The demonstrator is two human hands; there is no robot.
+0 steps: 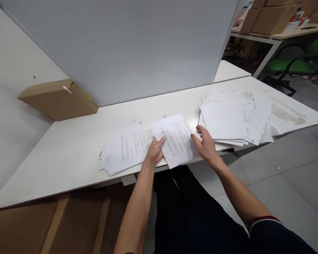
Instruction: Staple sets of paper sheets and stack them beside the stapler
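Observation:
My left hand (pixel 155 151) is closed on the left edge of a printed sheet of paper (pixel 176 139), its thumb lying on top. Whether more sheets lie beneath it, I cannot tell. The sheet is tilted at the table's front edge. At its right edge is my right hand (pixel 206 144), thumb and fingers apart, with the thumb by the paper's margin. Left of my left hand lies a stack of printed sheets (pixel 124 148), edges uneven. To the right of my right hand spreads a larger, untidy pile of papers (pixel 224 120), a mostly blank sheet on top.
A white table (pixel 79 148) holds the papers. Behind them stands a large whiteboard panel (pixel 148 49). A cardboard box (pixel 60 100) leans at the back left; more boxes (pixel 271 19) sit on another desk. A green chair (pixel 293 66) is at the right.

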